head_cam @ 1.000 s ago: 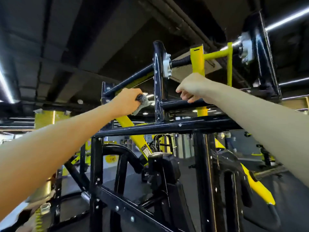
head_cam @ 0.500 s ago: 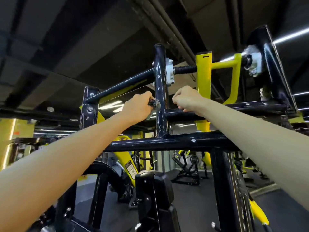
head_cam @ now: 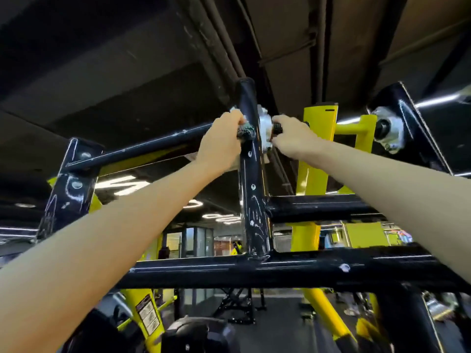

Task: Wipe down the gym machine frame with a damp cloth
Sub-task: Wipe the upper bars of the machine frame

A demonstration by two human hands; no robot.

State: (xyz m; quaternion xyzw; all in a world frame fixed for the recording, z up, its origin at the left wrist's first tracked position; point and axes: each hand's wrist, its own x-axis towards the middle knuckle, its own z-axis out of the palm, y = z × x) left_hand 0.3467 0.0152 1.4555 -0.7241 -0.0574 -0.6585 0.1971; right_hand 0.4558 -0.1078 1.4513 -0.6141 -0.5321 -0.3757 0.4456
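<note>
Dark grey gym floor (head_cam: 280, 324) low in view. Standing on it, far and near the centre, a black cross-braced stand (head_cam: 237, 308) on flat feet.

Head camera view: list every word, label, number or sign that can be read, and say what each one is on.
No text here can be read.
Sticker on the yellow bar at lower left: printed black and white, too small and blurred to read.
Ceiling lights: glowing looped shapes, not clear enough to read as letters.
</note>
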